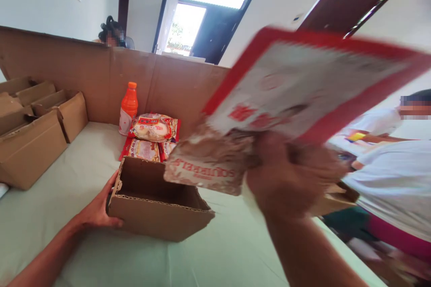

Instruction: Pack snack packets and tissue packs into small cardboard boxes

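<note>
My left hand [101, 208] rests against the left side of a small open cardboard box [158, 202] on the pale green table, fingers wrapped round its corner. My right hand [286, 179] is raised close to the camera and blurred by motion. It grips a large flat red-and-white packet [313, 85] and a smaller brown-and-white snack packet [208, 161], held above the box's right side. Behind the box lie several red-and-clear food packets [153, 136] and an upright orange drink bottle [129, 107].
A tall cardboard divider [67, 71] runs across the back of the table. Several open cardboard boxes [33, 130] stand at the left. One person's head shows behind the divider, and others in white shirts [393, 179] are close at the right. A doorway lies beyond.
</note>
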### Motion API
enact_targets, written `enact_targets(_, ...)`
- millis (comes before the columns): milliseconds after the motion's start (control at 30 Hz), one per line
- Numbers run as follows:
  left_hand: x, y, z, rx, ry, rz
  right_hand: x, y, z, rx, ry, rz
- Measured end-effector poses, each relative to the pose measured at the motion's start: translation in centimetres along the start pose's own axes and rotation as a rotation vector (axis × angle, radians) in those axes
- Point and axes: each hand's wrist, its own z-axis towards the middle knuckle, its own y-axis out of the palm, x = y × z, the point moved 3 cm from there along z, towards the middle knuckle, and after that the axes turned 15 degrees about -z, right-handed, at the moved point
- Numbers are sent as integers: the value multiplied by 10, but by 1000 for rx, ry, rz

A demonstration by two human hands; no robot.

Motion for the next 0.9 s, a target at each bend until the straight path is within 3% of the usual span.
enact_targets(100,2,1,-1,-9,7,-3,-26,22,-10,122,-131,113)
enact_targets(133,1,2,-2,-11,7,-9,-33,31,-13,53,-239,165)
enact_targets(200,-1,2,-3,-7,2,-25,-37,45,-19,-208,-431,220)
enact_targets(333,-5,2,-3,-1,-4,-57,-24,59,-27,-679,-604,44)
enact_targets(433,-6,2,-2,5,-1,-16,-27,67,-31,-888,-723,-83)
enact_targets(700,-6,4,-1,-29,-3,-50,-79,102,-34,-1188,-839,-72)
enact_targets(900,-6,4,-2,-36,-9,-95,-79,101,-34,-1298,-805,-147)
